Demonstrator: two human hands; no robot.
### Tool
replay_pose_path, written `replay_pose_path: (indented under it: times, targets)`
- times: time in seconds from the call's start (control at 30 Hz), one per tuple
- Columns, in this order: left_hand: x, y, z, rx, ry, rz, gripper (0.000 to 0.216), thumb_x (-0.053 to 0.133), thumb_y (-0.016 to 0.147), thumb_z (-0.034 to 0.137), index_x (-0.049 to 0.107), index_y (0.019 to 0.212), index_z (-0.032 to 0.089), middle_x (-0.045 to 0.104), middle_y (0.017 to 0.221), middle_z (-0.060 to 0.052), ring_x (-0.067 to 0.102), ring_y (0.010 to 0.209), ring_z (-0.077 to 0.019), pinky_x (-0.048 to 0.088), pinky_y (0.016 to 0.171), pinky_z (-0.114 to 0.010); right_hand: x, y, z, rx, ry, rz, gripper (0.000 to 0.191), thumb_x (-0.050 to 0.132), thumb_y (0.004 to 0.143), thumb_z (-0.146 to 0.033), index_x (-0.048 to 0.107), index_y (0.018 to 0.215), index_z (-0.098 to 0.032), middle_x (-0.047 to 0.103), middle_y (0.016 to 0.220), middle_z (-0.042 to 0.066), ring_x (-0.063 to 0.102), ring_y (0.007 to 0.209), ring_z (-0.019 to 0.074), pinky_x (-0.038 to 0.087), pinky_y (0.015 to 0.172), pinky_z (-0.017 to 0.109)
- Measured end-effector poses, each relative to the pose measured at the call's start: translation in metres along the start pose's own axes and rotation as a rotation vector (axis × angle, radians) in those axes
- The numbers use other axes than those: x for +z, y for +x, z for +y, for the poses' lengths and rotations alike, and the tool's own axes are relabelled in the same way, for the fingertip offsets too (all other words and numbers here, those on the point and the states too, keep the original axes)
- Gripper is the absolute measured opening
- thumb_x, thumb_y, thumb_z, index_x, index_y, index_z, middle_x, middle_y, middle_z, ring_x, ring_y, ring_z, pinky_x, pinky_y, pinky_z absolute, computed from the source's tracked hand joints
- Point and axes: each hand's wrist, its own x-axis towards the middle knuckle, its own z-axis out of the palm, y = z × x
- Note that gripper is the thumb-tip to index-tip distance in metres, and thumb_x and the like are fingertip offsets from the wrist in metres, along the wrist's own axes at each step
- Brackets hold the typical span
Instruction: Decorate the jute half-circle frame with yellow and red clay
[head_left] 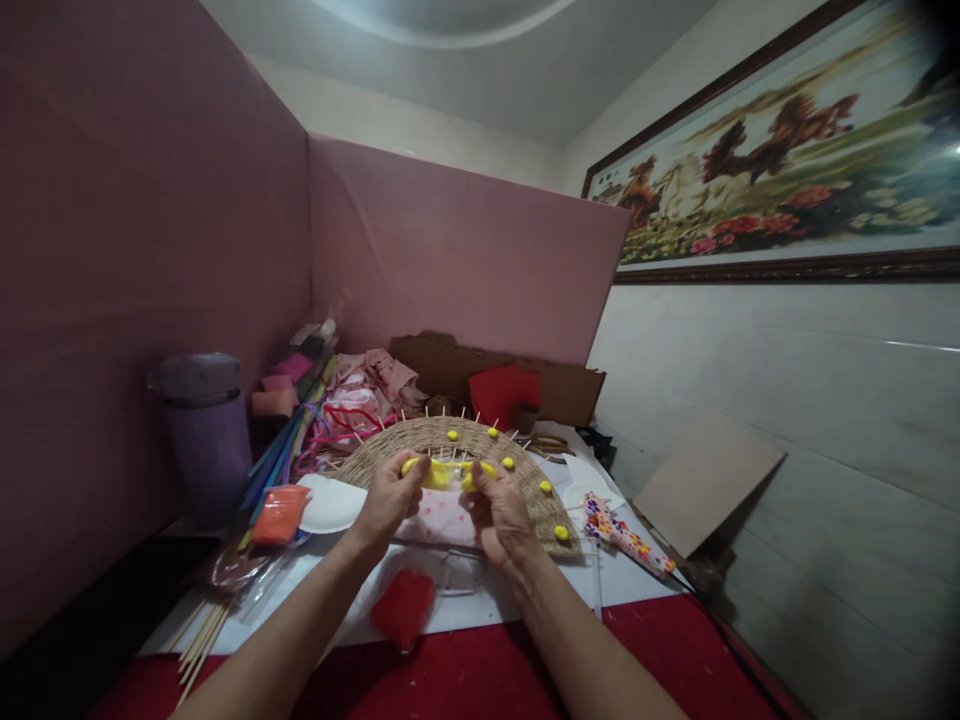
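Note:
Both my hands grip a yellow clay packet (447, 474), stretched level between them, with clear wrapping at its middle. My left hand (394, 498) pinches its left end between thumb and fingers. At the other end my right hand (504, 512) is closed in the same way. Behind and below lies a half-round woven straw piece (401, 440), with short sticks poking out along its curved edge. Several small yellow clay balls (546, 487) sit on its right part. Pale dotted fabric (442, 520) shows under my hands at the weave's lower middle.
A red clay packet (403, 608) lies in front, an orange clay packet (280, 514) at left. Thin wooden sticks (201, 640) rest at the front left, near a purple lidded container (210, 450). A flower-patterned glue gun (622, 535) lies right, its cord trailing over the table's edge.

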Motion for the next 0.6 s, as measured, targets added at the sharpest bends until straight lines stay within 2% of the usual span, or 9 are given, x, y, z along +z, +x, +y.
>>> replay_pose_path:
  times: [0.07, 0.13, 0.27, 0.4, 0.6]
  targets:
    - [-0.008, 0.003, 0.003, 0.022, -0.075, 0.061, 0.046, 0.07, 0.061, 0.053, 0.04, 0.067, 0.019, 0.031, 0.043, 0.012, 0.022, 0.034, -0.0013, 0.015, 0.035, -0.013, -0.003, 0.004, -0.007, -0.039, 0.084, 0.09, 0.037, 0.083, 0.051, -0.023, 0.05, 0.067, -0.018, 0.051, 0.052, -0.009, 0.041, 0.04, 0.0037, 0.033, 0.038, 0.015]
    - [-0.014, 0.005, 0.006, 0.031, -0.12, 0.081, 0.045, 0.072, 0.062, 0.05, 0.039, 0.067, 0.019, 0.032, 0.045, 0.012, 0.024, 0.034, -0.0012, 0.015, 0.035, -0.013, -0.004, 0.005, -0.013, -0.073, 0.101, 0.117, 0.034, 0.08, 0.056, -0.028, 0.049, 0.068, -0.02, 0.05, 0.051, -0.009, 0.043, 0.041, 0.005, 0.034, 0.038, 0.016]
    - [-0.013, 0.005, 0.004, -0.004, -0.18, 0.029, 0.045, 0.072, 0.063, 0.049, 0.038, 0.066, 0.019, 0.034, 0.046, 0.011, 0.026, 0.033, -0.0013, 0.016, 0.035, -0.013, 0.0, 0.0, -0.014, -0.062, -0.016, 0.058, 0.029, 0.072, 0.065, -0.04, 0.051, 0.07, -0.02, 0.053, 0.055, -0.007, 0.047, 0.044, 0.0074, 0.037, 0.041, 0.018]
    - [-0.007, 0.004, -0.001, -0.015, -0.202, -0.038, 0.044, 0.07, 0.067, 0.048, 0.037, 0.064, 0.019, 0.036, 0.047, 0.01, 0.025, 0.033, -0.0009, 0.014, 0.034, -0.013, 0.004, -0.007, -0.009, -0.123, -0.194, -0.068, 0.023, 0.069, 0.069, -0.037, 0.054, 0.074, -0.019, 0.052, 0.06, -0.006, 0.045, 0.047, 0.0073, 0.037, 0.044, 0.019]
    - [-0.009, 0.005, -0.003, -0.009, -0.196, -0.048, 0.04, 0.069, 0.069, 0.046, 0.04, 0.065, 0.018, 0.036, 0.046, 0.01, 0.025, 0.034, -0.0014, 0.016, 0.034, -0.014, 0.008, -0.012, -0.008, -0.419, -0.718, -0.099, 0.008, 0.064, 0.074, -0.024, 0.061, 0.076, -0.017, 0.055, 0.067, -0.002, 0.05, 0.057, 0.0103, 0.04, 0.053, 0.022]
